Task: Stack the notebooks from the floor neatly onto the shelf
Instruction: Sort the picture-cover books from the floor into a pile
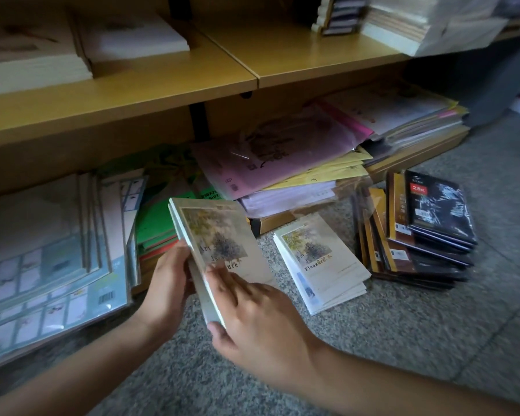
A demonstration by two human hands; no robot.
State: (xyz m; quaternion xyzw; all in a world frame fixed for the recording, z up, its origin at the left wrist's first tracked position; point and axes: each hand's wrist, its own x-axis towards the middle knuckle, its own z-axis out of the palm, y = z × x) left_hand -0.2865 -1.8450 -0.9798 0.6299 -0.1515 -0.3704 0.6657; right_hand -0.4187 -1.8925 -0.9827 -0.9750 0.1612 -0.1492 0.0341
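I hold a small stack of cream notebooks (219,235) with a painted tree on the cover, tilted above the floor. My left hand (168,280) grips the stack's left edge from below. My right hand (252,319) holds the near corner, thumb under it and fingers laid flat over the cover. Several more of the same notebooks (321,262) lie in a loose pile on the speckled floor (403,340) just to the right. The wooden shelf (192,82) runs across the top of the view, with bare board in its middle.
Dark wrapped notebooks (427,229) are piled on the floor at the right. Under the shelf lie pink and yellow paper packs (282,157), green pads (159,217) and wrapped sheets (42,265). White stacks (33,46) and more stacks (418,22) occupy the shelf's ends.
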